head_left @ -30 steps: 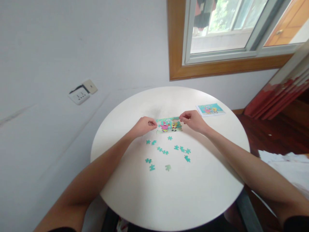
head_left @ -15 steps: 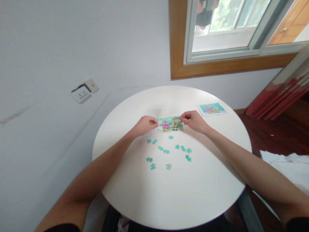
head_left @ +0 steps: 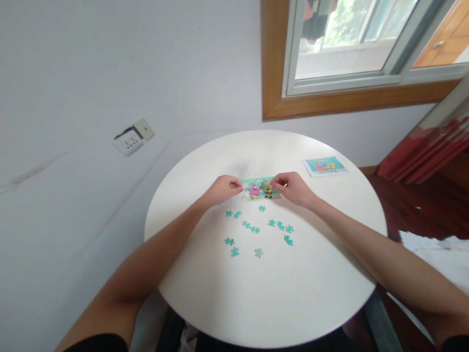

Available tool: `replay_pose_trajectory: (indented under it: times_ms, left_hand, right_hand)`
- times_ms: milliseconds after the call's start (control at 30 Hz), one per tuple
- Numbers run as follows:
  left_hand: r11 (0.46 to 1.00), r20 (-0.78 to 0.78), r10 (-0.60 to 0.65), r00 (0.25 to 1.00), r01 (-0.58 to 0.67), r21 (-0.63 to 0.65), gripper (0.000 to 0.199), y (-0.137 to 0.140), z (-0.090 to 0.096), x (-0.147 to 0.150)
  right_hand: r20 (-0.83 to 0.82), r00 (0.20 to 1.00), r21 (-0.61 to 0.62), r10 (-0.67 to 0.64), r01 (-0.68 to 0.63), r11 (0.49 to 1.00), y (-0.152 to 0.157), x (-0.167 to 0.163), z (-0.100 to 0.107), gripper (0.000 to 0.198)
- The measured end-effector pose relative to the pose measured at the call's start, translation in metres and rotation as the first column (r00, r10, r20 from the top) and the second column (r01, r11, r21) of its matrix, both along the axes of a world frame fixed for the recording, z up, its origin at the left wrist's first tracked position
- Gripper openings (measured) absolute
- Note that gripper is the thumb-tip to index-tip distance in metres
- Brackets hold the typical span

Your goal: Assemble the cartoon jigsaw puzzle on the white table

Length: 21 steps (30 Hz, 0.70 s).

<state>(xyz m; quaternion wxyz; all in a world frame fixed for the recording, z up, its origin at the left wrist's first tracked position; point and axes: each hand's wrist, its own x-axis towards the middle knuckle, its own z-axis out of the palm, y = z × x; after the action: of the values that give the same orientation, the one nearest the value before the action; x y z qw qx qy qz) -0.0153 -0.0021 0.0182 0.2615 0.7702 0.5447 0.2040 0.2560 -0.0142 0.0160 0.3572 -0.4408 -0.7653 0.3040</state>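
Note:
A partly joined jigsaw puzzle [head_left: 261, 188] with a pink and a yellow cartoon figure lies on the white table. At its left edge, my left hand [head_left: 224, 189] is closed, thumb and fingertips pinching the border. My right hand [head_left: 293, 188] reaches over the puzzle's right part, with thumb and finger pressed together near the yellow figure; anything small between them is hidden. Nearer to me are several loose teal puzzle pieces [head_left: 271, 223], including a single piece [head_left: 262, 208] just below the puzzle. A paler green piece [head_left: 258, 253] lies closest to me.
The round white table [head_left: 267, 303] stands against a wall with a socket [head_left: 128, 142]. A picture card [head_left: 326, 166] showing the same figures lies at the back right. Beyond are a wood-framed window [head_left: 273, 63], a red curtain [head_left: 414, 151] and white papers [head_left: 436, 254] at the right.
My right hand has shifted inward from the puzzle's upper right corner to over the yellow figure. My left hand stays at the left edge. The whole view has moved slightly.

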Motion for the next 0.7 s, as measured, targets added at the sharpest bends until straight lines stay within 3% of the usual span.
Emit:
replay_pose_trajectory:
  times_ms: [367,700]
  left_hand:
    - [1.0,0.029,-0.017,0.999,0.017,-0.006,0.018,0.0,0.003,-0.001]
    - [0.999,0.031,-0.044,0.999,0.044,-0.007,0.013,0.002,0.001,-0.005]
  right_hand:
    - [-0.04,0.997,0.016,-0.067,0.068,0.998,0.003,0.002,0.0,0.019]
    - [-0.346,0.915,0.023,-0.208,0.229,0.973,0.017,0.016,0.004,0.029]
